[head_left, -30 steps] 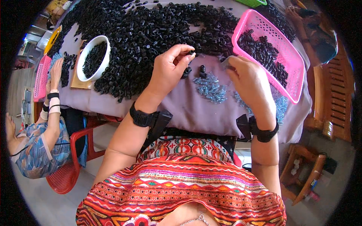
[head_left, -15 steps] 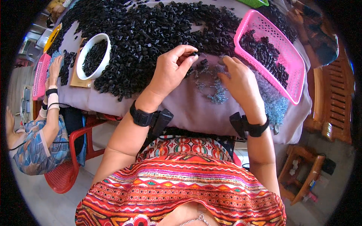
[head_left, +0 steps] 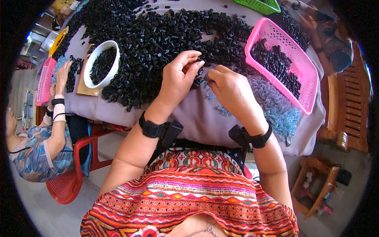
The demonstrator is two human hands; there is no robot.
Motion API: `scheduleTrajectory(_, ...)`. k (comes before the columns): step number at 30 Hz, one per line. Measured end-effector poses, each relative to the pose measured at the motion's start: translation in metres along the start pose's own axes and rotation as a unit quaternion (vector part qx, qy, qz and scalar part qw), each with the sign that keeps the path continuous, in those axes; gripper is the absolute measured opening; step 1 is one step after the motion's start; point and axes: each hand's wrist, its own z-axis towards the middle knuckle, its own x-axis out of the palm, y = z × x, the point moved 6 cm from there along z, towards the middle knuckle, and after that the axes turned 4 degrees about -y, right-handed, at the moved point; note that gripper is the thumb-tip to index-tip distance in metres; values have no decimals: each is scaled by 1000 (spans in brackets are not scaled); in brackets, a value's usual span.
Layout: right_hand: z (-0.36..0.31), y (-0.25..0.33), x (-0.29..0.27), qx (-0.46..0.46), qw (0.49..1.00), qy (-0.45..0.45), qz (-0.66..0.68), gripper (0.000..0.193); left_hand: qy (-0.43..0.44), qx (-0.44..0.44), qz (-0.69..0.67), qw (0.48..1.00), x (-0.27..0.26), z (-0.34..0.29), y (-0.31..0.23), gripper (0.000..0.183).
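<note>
My left hand (head_left: 179, 77) is closed in a pinch, with a small black plastic piece (head_left: 201, 58) between thumb and forefinger. Just right of it, my right hand (head_left: 231, 87) has its fingers bent together close to the black piece; what they hold, if anything, is hidden. Below the right fingers lie some loose small metal springs (head_left: 223, 111) on the cloth. A larger heap of bluish springs (head_left: 282, 112) spreads beside the right wrist. Beyond both hands stretches a wide pile of small black plastic pieces (head_left: 154, 43).
A pink basket (head_left: 314, 93) with black pieces stands at the right, a white bowl (head_left: 115, 68) with more at the left. A green basket (head_left: 272, 8) is at the far edge. At the left, another person's hand (head_left: 62, 75) works near a pink basket (head_left: 44, 85).
My right hand has moved left from over the loose springs toward the left hand, its fingers drawing together. The left hand keeps its pinch on the black piece.
</note>
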Motion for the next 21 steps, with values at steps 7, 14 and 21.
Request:
scheduleTrajectory(7,9,7,31,-29,993,16,-113,18,10,-1,35,999,-5,0,-2,20)
scheduleTrajectory(14,8,8,34,-41,993,10,-107,23,15,-2,39,999,-6,1,-2,19)
scheduleTrajectory(21,11,-26,10,60,992,-60,89,20,34,-3,55,998,-2,0,-4,18)
